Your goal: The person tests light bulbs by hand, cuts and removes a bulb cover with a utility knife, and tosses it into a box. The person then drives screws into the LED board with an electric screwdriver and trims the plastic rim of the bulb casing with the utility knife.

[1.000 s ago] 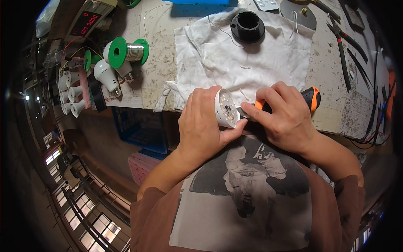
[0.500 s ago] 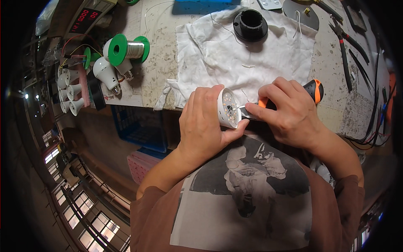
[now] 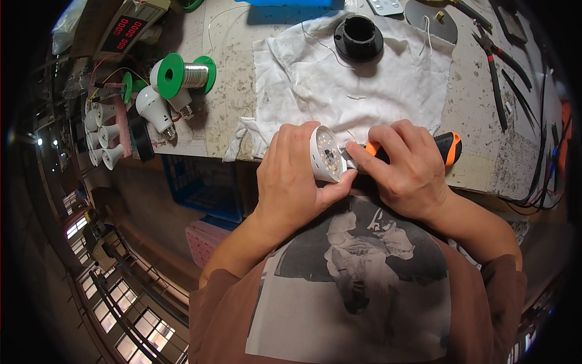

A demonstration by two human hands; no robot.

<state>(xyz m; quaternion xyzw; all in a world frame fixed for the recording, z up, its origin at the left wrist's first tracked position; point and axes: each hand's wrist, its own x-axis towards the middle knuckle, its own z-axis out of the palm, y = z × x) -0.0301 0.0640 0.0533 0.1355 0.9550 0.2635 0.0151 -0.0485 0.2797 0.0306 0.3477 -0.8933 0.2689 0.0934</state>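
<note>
My left hand is wrapped round the white housing of an LED bulb, which has no dome. Its round board with several small LEDs faces right, toward my other hand. Gripped in my right hand is an orange-and-black handled tool. The tool's front end points at the bulb's open rim, but my fingers hide most of it, so its kind is unclear. Both hands are over the table's front edge, close to my shirt.
A white cloth carries a black ring-shaped holder. Left are a green solder wire spool, several bulbs and a meter with a red display. Pliers lie right; a blue crate stands below the table.
My right hand has shifted slightly left, and the tool's handle end has dropped lower. The bulb stays in my left hand, moved slightly left. The meter's display reads differently.
</note>
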